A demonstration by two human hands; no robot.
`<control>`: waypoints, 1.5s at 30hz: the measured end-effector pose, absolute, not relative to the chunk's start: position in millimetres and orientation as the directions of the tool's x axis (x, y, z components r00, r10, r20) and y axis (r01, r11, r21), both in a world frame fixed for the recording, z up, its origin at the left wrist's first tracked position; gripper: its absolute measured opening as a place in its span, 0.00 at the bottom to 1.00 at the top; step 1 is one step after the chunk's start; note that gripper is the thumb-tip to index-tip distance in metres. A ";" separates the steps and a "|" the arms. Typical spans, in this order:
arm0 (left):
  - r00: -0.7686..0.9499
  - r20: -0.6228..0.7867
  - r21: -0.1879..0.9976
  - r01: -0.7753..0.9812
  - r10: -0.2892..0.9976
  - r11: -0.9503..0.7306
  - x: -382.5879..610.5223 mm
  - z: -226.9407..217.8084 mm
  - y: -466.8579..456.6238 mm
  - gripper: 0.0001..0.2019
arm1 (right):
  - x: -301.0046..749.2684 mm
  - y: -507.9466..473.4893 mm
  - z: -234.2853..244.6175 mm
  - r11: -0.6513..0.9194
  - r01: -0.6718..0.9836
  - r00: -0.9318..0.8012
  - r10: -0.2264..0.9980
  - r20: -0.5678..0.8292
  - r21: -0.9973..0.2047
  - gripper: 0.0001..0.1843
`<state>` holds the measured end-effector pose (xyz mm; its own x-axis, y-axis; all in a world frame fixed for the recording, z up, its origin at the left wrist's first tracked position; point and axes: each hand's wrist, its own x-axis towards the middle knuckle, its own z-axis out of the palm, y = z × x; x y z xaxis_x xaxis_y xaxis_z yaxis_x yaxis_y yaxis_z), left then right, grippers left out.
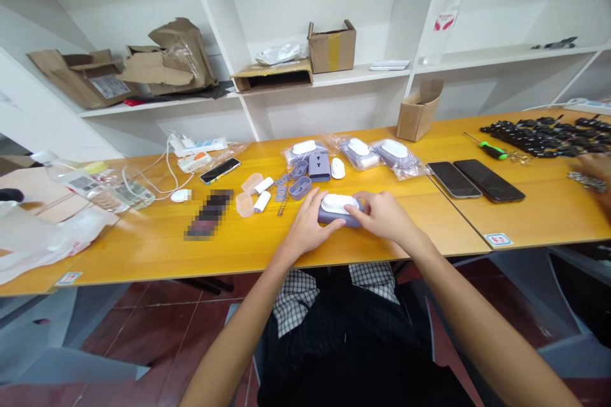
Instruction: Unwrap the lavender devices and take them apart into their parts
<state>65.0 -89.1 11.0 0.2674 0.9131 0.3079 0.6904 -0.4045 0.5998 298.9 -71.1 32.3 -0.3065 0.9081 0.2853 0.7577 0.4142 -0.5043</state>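
Both of my hands hold a white-topped lavender oval plastic device [338, 211] at the table's front edge. My left hand [308, 224] grips its left end, and my right hand [382, 216] presses on its right end and top. Just beyond them lie a lavender rectangular block [319, 166], a small white oval piece [338, 168], and lavender tray-like parts [300, 187]. Peach translucent cups [244, 205] and white cylinders [261, 201] sit to the left. Several similar devices in clear bags [358, 152] lie farther back.
The yellow wooden table [248, 254] runs across the view. Two phones [489, 180], a green-handled screwdriver [494, 151], and several black key fobs [539, 137] lie right. Another person's hand [589, 178] enters there. A white bag [42, 241], cables, and a bottle lie left.
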 end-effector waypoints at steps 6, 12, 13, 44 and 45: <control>0.239 0.348 0.616 0.671 0.907 -0.413 65.4 -0.1 -89.4 0.48 | 306.9 -60.2 27.0 0.390 0.499 -0.358 0.906 0.227 -0.774 0.22; 0.186 0.365 0.569 0.731 0.912 -0.377 64.0 2.0 -86.5 0.37 | 312.1 -46.5 13.0 0.462 0.483 -0.284 0.886 0.366 -0.743 0.34; 0.202 0.362 0.559 0.734 0.910 -0.385 64.5 3.2 -86.8 0.36 | 310.4 -45.4 11.6 0.493 0.486 -0.260 0.870 0.419 -0.722 0.34; 0.469 0.194 0.745 0.500 0.861 -0.441 53.2 18.0 -94.1 0.61 | 303.1 -59.3 13.8 0.445 0.271 -0.641 0.745 0.185 -0.853 0.67; 0.466 0.212 0.746 0.491 0.859 -0.450 53.6 17.6 -94.2 0.60 | 301.5 -59.6 13.1 0.460 0.265 -0.639 0.742 0.203 -0.848 0.65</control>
<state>53.6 -94.2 17.6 0.4661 0.8591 0.2115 0.4913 -0.4501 0.7457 301.5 -59.6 13.1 -0.6391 0.7418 0.2030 0.2647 0.4600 -0.8475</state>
